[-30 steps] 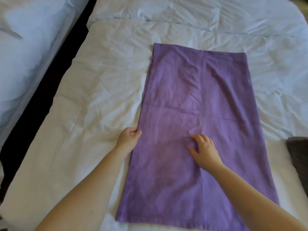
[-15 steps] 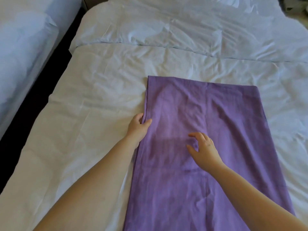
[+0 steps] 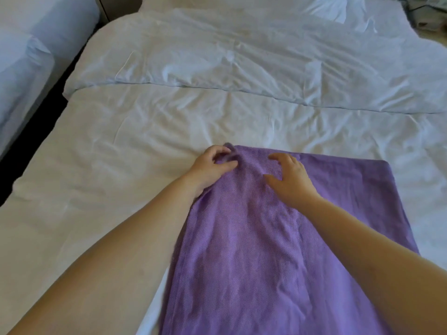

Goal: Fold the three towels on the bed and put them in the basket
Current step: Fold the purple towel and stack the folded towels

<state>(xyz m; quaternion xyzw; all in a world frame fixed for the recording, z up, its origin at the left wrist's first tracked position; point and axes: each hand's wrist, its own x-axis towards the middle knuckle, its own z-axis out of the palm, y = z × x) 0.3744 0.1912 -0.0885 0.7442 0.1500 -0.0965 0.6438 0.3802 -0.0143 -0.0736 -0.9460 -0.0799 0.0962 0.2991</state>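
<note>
A purple towel (image 3: 278, 250) lies lengthwise on the white bed (image 3: 121, 165), folded into a long strip that runs from the near edge toward the middle. My left hand (image 3: 212, 165) pinches the towel's far left corner, and the cloth bunches up there. My right hand (image 3: 287, 180) rests just right of it near the far edge, fingers spread, palm down on the fabric. No basket and no other towels are in view.
A white duvet fold or pillow (image 3: 242, 56) lies across the head of the bed. A second bed (image 3: 24, 68) stands at the left beyond a dark gap (image 3: 29, 155).
Both hands slid forward along the towel from its middle to its far edge. My left hand closed on the far left corner, and the view tilted up toward the head of the bed.
</note>
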